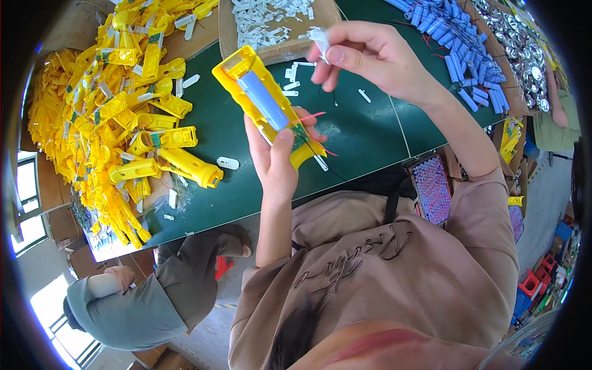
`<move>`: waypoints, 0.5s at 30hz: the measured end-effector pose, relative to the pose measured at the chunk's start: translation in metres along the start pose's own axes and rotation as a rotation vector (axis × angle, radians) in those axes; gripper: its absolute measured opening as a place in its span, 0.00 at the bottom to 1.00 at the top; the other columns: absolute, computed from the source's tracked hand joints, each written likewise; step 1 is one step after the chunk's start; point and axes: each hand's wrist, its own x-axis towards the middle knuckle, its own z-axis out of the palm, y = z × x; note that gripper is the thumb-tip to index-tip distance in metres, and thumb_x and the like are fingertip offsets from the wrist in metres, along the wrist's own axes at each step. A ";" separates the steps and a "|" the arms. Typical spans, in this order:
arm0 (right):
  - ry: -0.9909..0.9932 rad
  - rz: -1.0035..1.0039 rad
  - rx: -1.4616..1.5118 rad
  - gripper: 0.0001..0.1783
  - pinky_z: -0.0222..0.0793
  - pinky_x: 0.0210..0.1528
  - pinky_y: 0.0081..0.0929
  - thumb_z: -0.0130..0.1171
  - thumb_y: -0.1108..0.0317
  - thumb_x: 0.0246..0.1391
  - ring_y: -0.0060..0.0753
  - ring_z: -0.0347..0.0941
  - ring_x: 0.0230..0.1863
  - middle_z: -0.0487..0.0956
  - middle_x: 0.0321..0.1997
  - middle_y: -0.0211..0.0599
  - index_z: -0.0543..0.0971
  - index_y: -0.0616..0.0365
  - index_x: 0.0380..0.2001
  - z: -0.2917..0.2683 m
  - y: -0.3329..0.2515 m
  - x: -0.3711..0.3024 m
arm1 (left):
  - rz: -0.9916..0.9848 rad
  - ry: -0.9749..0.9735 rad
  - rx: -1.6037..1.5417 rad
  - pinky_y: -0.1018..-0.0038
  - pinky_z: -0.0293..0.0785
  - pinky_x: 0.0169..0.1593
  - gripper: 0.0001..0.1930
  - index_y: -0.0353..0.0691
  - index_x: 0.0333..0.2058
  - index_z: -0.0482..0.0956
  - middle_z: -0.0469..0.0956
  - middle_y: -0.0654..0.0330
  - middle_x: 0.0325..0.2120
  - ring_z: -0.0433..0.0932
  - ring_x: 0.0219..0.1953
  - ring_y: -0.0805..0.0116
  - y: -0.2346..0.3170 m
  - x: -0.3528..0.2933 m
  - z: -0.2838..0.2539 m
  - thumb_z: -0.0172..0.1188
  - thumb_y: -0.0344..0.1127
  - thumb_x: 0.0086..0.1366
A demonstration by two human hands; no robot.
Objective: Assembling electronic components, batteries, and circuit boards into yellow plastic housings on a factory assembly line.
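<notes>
My left hand [275, 163] is closed around the lower part of an open yellow housing [264, 69], raised above the green worktop [370, 139], hollow side up and tilted. Seated lengthwise inside it is a blue cell [264, 102]; a green circuit board [300, 132] sits at the end nearer my body, with red wires [316, 115] and a black wire [314, 142] standing loose. My right hand [382, 61] pinches a small whitish piece [320, 43] between thumb and forefinger, apart from the housing; its exact kind cannot be told. I judge the step in hand to be fitting this piece to the housing. For good work, the left grip should be firm on the walls without pressing the board, the loose wires laid aside so none is trapped, and the piece held by its edge and lined up before pressing. Surroundings: a heap of yellow housings [117, 111] crowds the left side; a cardboard tray [227, 31] of white parts [271, 13] stands beyond my hands; blue cells [456, 43] are piled to the right, silver round parts [524, 55] past them. Loose white pieces [290, 86] lie beneath the housing and could be swept about. The heap's near edge limits leftward movement.
</notes>
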 end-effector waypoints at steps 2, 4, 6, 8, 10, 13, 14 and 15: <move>0.017 0.000 -0.329 0.14 0.70 0.39 0.17 0.48 0.70 0.61 0.21 0.76 0.33 0.80 0.37 0.37 0.73 0.62 0.48 0.003 -0.011 -0.004 | 0.006 -0.097 0.035 0.64 0.80 0.34 0.25 0.37 0.54 0.53 0.72 0.45 0.35 0.77 0.30 0.63 0.003 -0.006 0.003 0.48 0.35 0.60; 0.036 -0.017 -0.355 0.14 0.69 0.38 0.16 0.49 0.71 0.60 0.19 0.75 0.33 0.79 0.37 0.35 0.73 0.62 0.48 0.001 -0.010 -0.006 | -0.017 -0.171 0.021 0.67 0.77 0.38 0.26 0.38 0.57 0.50 0.72 0.50 0.37 0.75 0.32 0.66 0.004 -0.010 0.003 0.44 0.28 0.60; 0.055 -0.030 -0.375 0.13 0.68 0.37 0.15 0.49 0.72 0.60 0.18 0.73 0.32 0.79 0.36 0.33 0.73 0.61 0.48 0.000 -0.010 -0.006 | -0.017 -0.203 0.091 0.69 0.76 0.39 0.28 0.37 0.59 0.47 0.72 0.51 0.37 0.74 0.33 0.68 0.002 -0.012 0.006 0.43 0.26 0.60; 0.181 -0.004 -0.402 0.14 0.68 0.38 0.15 0.49 0.74 0.59 0.16 0.72 0.34 0.78 0.36 0.32 0.73 0.62 0.48 0.001 -0.013 -0.007 | -0.014 -0.249 0.081 0.70 0.75 0.39 0.30 0.37 0.60 0.46 0.72 0.51 0.37 0.74 0.33 0.69 -0.001 -0.010 0.005 0.43 0.25 0.59; 0.231 -0.023 -0.358 0.14 0.67 0.39 0.15 0.49 0.76 0.58 0.15 0.70 0.34 0.76 0.32 0.29 0.72 0.61 0.48 -0.001 -0.001 -0.009 | -0.021 -0.272 0.105 0.71 0.75 0.38 0.31 0.37 0.61 0.45 0.72 0.51 0.37 0.74 0.33 0.69 -0.003 -0.011 0.006 0.43 0.23 0.59; 0.097 -0.045 -0.387 0.15 0.68 0.36 0.22 0.51 0.73 0.55 0.22 0.71 0.30 0.74 0.30 0.36 0.68 0.65 0.46 0.006 -0.010 -0.003 | -0.054 -0.287 0.156 0.72 0.74 0.38 0.31 0.37 0.61 0.44 0.72 0.51 0.37 0.74 0.33 0.70 -0.005 -0.010 0.006 0.42 0.22 0.59; 0.098 -0.043 -0.386 0.15 0.68 0.36 0.22 0.51 0.73 0.55 0.22 0.71 0.30 0.74 0.30 0.36 0.68 0.65 0.46 0.006 -0.007 -0.002 | -0.056 -0.288 0.156 0.72 0.74 0.38 0.31 0.37 0.61 0.44 0.72 0.51 0.37 0.74 0.33 0.70 -0.005 -0.010 0.006 0.42 0.22 0.59; 0.141 -0.114 -0.499 0.14 0.67 0.34 0.21 0.51 0.74 0.55 0.23 0.72 0.29 0.75 0.28 0.34 0.70 0.60 0.45 0.006 -0.002 -0.002 | -0.085 -0.297 0.166 0.72 0.74 0.37 0.32 0.37 0.62 0.43 0.72 0.52 0.37 0.74 0.33 0.70 -0.005 -0.010 0.007 0.42 0.22 0.59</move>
